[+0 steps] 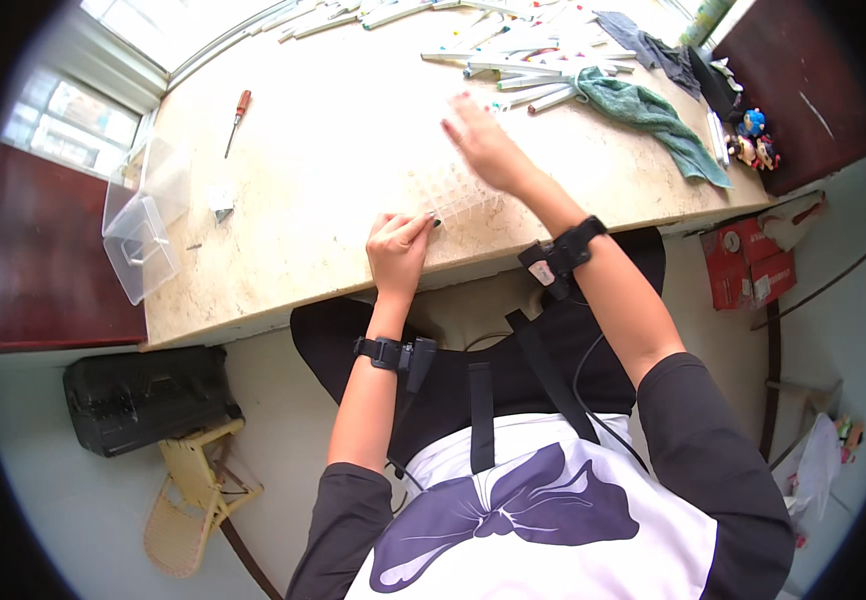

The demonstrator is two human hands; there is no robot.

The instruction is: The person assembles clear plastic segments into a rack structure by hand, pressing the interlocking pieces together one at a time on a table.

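A clear plastic grid with rows of round holes (pixel 450 190) lies near the front edge of the pale stone tabletop (pixel 293 240). At its near left corner, my left hand (pixel 398 250) is closed, with a small dark tip (pixel 437 222) showing at its fingers. Whatever else it grips is hidden. My right hand (pixel 488 145) reaches over the grid's far right side, fingers stretched out and nothing visible in them. Just beyond its fingertips lie several loose white marker pens (pixel 518 68), some with coloured ends.
A red-handled screwdriver (pixel 240 112) and a clear plastic box (pixel 143 245) are on the left. A green cloth (pixel 648 115) rests against the markers; small figurines (pixel 753 140) stand at the right end. Below are a black case (pixel 148 398) and a folding chair (pixel 198 490).
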